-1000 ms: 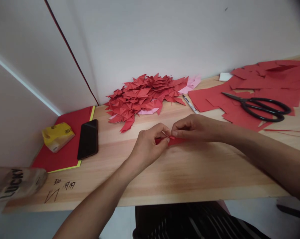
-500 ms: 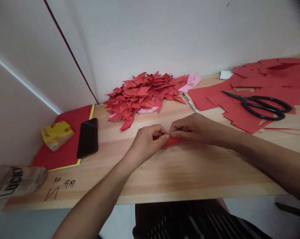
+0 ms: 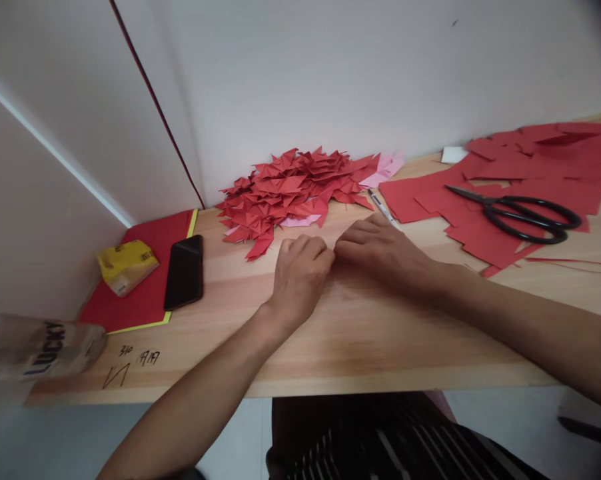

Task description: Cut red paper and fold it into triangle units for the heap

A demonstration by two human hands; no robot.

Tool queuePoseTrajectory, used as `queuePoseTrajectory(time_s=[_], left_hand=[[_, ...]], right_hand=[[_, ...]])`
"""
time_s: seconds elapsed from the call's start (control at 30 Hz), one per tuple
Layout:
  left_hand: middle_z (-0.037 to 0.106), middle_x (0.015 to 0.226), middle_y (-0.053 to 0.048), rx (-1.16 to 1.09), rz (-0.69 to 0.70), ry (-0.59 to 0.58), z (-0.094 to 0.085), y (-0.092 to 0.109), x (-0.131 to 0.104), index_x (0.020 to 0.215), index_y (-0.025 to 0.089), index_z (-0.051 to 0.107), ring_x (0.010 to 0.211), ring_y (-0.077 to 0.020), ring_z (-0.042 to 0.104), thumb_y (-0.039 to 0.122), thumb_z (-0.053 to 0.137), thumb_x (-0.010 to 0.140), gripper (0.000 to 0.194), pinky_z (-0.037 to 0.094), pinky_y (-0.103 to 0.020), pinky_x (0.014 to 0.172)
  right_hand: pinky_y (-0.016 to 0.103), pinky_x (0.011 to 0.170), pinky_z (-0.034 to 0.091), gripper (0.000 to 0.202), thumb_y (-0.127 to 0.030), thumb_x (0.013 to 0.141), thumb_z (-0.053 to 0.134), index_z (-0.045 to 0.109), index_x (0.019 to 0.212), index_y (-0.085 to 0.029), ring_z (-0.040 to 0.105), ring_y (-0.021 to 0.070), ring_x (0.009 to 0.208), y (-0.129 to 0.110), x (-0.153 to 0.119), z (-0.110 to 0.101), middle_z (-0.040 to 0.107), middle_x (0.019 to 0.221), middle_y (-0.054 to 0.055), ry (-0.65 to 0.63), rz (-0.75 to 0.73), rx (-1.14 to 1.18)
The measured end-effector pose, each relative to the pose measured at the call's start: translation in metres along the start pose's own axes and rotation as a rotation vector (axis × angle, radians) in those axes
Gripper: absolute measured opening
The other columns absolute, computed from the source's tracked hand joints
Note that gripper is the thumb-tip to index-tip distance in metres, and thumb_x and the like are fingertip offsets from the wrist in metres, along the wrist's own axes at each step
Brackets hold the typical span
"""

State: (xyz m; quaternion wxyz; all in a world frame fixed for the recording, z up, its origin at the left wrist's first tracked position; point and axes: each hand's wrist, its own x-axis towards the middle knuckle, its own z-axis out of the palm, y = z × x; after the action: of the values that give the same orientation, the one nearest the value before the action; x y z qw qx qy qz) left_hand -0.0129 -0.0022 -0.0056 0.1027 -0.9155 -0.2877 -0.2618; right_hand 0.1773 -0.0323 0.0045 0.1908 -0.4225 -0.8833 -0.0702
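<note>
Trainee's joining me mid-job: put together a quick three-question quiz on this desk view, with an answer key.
1. What lies on the flat red sheets at the picture's right?
a) phone
b) scissors
c) yellow packet

2. True or false: the left hand and right hand are at opposite ends of the table.

3. Fill in the blank: the bottle at the picture's left bears the word ____.

Key:
1. b
2. False; they are close together.
3. LUCKY
</note>
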Motion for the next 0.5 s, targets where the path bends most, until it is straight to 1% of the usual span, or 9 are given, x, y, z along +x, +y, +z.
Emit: queuePoseTrajectory(time_s=[0.07,0.17,0.27,0.33,0.4,0.43,0.5], left_hand=[[0.065,0.082,-0.003,0.046,0.042,-0.024,0.000,0.004,-0.003,0.076,0.017,0.063,0.081,-0.0188,0.054,0.018,0.055,0.093,0.019,0.034,-0.035,0.070],[0.066,0.084,-0.002,0.033,0.026,-0.096,-0.003,0.011,-0.009,0.079,0.017,0.063,0.083,-0.0190,0.055,0.020,0.056,0.094,0.016,0.036,-0.035,0.069],[0.067,0.091,-0.004,0.037,0.025,-0.159,-0.007,0.020,-0.017,0.082,0.016,0.064,0.088,-0.0202,0.055,0.019,0.056,0.093,0.014,0.039,-0.035,0.070],[0.068,0.097,-0.006,0.084,0.048,-0.161,-0.009,0.025,-0.022,0.091,0.013,0.066,0.092,-0.0220,0.054,0.015,0.054,0.093,0.012,0.042,-0.035,0.072],[0.067,0.103,-0.008,0.100,0.049,-0.172,-0.010,0.028,-0.027,0.104,0.010,0.065,0.094,-0.0220,0.054,0.013,0.053,0.093,0.017,0.045,-0.036,0.075],[0.067,0.105,-0.008,0.086,0.045,-0.189,-0.011,0.030,-0.030,0.110,0.010,0.064,0.095,-0.0219,0.054,0.014,0.053,0.093,0.021,0.047,-0.036,0.078],[0.066,0.108,-0.009,0.066,0.027,-0.220,-0.014,0.031,-0.034,0.113,0.010,0.064,0.102,-0.0229,0.054,0.014,0.054,0.093,0.023,0.050,-0.037,0.085]], right_hand=[[0.035,0.078,0.033,0.027,-0.013,0.098,0.042,0.064,0.083,-0.015,0.056,0.0191,0.080,-0.003,-0.003,0.002,0.067,0.083,0.007,-0.025,-0.022,-0.001],[0.034,0.077,0.036,0.024,-0.012,0.097,0.045,0.066,0.085,-0.014,0.058,0.0190,0.081,-0.006,-0.010,0.001,0.068,0.088,0.007,-0.068,-0.015,0.023],[0.034,0.079,0.041,0.020,-0.014,0.096,0.050,0.070,0.092,-0.015,0.062,0.0197,0.086,-0.008,-0.014,-0.003,0.070,0.095,0.008,-0.100,0.003,0.070],[0.033,0.079,0.044,0.020,-0.014,0.095,0.052,0.072,0.094,-0.015,0.065,0.0198,0.088,-0.009,-0.015,-0.007,0.072,0.098,0.009,-0.112,0.063,0.093],[0.032,0.078,0.047,0.021,-0.015,0.094,0.052,0.073,0.094,-0.015,0.067,0.0202,0.087,-0.012,-0.015,-0.010,0.073,0.099,0.009,-0.109,0.125,0.081],[0.033,0.078,0.049,0.022,-0.015,0.094,0.052,0.074,0.096,-0.015,0.068,0.0205,0.087,-0.015,-0.016,-0.010,0.074,0.100,0.010,-0.095,0.134,0.066],[0.035,0.082,0.050,0.023,-0.015,0.095,0.051,0.072,0.106,-0.014,0.069,0.0213,0.092,-0.022,-0.017,-0.007,0.074,0.107,0.010,-0.060,0.094,0.038]])
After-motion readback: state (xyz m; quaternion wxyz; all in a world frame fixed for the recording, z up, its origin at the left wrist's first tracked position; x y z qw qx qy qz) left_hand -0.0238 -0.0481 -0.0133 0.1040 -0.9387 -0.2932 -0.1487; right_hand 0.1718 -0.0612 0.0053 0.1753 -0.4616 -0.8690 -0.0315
